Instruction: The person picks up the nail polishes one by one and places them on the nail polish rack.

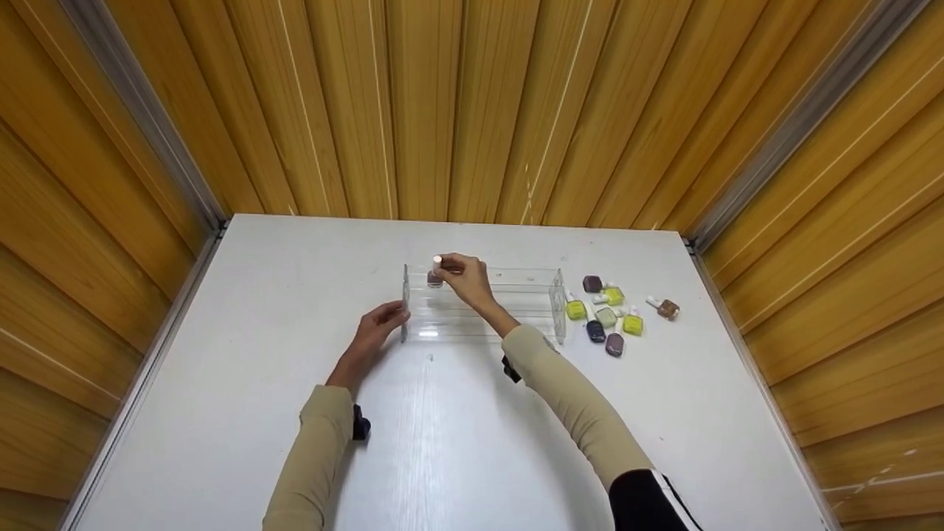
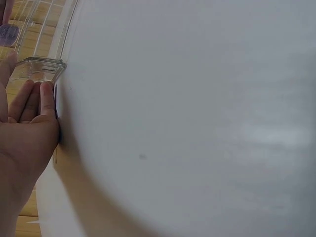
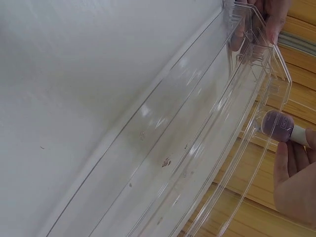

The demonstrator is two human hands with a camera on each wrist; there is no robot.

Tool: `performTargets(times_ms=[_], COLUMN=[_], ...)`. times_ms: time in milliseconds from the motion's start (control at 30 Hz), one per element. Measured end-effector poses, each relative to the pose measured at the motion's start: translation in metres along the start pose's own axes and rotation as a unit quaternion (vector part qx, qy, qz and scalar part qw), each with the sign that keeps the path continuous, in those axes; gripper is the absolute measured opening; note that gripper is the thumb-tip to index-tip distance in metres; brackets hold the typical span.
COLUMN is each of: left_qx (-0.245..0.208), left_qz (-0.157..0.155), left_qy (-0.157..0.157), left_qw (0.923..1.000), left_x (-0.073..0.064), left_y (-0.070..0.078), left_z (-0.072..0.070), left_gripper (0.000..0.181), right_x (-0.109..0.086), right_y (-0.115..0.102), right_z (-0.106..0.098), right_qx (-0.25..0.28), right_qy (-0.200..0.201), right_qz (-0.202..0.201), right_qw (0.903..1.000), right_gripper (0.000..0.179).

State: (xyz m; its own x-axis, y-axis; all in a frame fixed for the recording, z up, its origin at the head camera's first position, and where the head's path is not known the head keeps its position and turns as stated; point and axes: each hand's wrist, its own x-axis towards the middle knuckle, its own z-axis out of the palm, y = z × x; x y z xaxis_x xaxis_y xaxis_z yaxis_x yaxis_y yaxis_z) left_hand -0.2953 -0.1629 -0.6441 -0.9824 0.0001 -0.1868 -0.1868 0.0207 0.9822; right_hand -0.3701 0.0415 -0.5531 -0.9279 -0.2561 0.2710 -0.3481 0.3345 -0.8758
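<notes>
A nail polish bottle [image 3: 279, 125] with purple-mauve contents and a white cap is in my right hand [image 1: 467, 282]. Thumb and fingers pinch it by the cap, glass end down, over the back tier of a clear stepped display rack [image 1: 479, 304]. From the right wrist, the bottle overlaps the rack's upper ledges. My left hand [image 1: 380, 324] is at the rack's left end panel [image 1: 405, 302]. Seen from the left wrist, its fingers [image 2: 47, 98] are fairly straight, with their tips right at the outer side of that panel.
Right of the rack lie several nail polish bottles in a loose group, among them a yellow one [image 1: 633, 324], a dark blue one [image 1: 596, 332] and a mauve one [image 1: 614, 344]. A brown bottle [image 1: 669, 309] lies farther right. Wood-patterned walls [image 1: 457, 110] border the white table [image 1: 243, 369].
</notes>
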Motion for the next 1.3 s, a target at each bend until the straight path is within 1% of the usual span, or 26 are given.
performTargets(times_ms=[133,333,433,533,600,667,733,833,900,967,1067,1167,1300], left_qx=[-0.004,-0.002,-0.004,-0.012,-0.016,-0.013,-0.010,-0.011,-0.012,-0.010,-0.003,0.008,0.010], left_qz=[-0.012,-0.022,-0.022,-0.020,-0.017,-0.016,-0.017,-0.022,-0.027,-0.028,-0.030,-0.025,-0.019], left_qy=[-0.004,-0.003,-0.007,-0.014,-0.015,-0.018,-0.019,-0.017,-0.013,-0.013,-0.018,-0.024,-0.020], left_qw=[0.9999,0.9998,0.9997,0.9996,0.9996,0.9996,0.9996,0.9995,0.9995,0.9995,0.9994,0.9994,0.9996], left_x=[0.000,-0.001,-0.001,0.000,0.000,0.001,0.001,0.000,0.000,0.000,0.001,0.001,-0.004], left_y=[0.000,0.002,0.003,0.003,0.001,0.000,0.000,0.001,0.002,0.002,0.000,-0.002,-0.005], left_z=[0.001,-0.002,-0.003,-0.005,-0.005,-0.006,-0.007,-0.008,-0.008,-0.008,-0.007,-0.005,-0.005], left_gripper=[0.054,0.053,0.054,0.054,0.055,0.057,0.057,0.056,0.055,0.055,0.056,0.058,0.058], right_x=[-0.004,-0.007,-0.008,-0.008,-0.009,-0.013,-0.014,-0.016,-0.016,-0.020,-0.031,-0.043,-0.065], right_y=[0.002,0.006,0.008,0.009,0.010,0.003,0.005,0.010,0.023,0.027,0.035,0.042,0.054], right_z=[-0.001,-0.007,-0.016,-0.030,-0.042,-0.057,-0.074,-0.101,-0.119,-0.138,-0.166,-0.193,-0.224], right_qx=[0.004,0.001,0.000,-0.004,-0.005,0.003,0.010,0.017,0.009,0.001,-0.012,-0.019,-0.032], right_qy=[0.002,0.012,0.027,0.050,0.067,0.078,0.093,0.109,0.126,0.139,0.155,0.165,0.179], right_qz=[0.000,-0.009,-0.012,-0.009,-0.010,-0.007,0.001,0.036,0.059,0.081,0.111,0.144,0.189], right_qw=[1.0000,0.9999,0.9996,0.9987,0.9977,0.9969,0.9957,0.9932,0.9903,0.9869,0.9816,0.9755,0.9650], right_gripper=[0.028,0.031,0.027,0.022,0.019,0.019,0.017,0.017,0.017,0.017,0.019,0.021,0.024])
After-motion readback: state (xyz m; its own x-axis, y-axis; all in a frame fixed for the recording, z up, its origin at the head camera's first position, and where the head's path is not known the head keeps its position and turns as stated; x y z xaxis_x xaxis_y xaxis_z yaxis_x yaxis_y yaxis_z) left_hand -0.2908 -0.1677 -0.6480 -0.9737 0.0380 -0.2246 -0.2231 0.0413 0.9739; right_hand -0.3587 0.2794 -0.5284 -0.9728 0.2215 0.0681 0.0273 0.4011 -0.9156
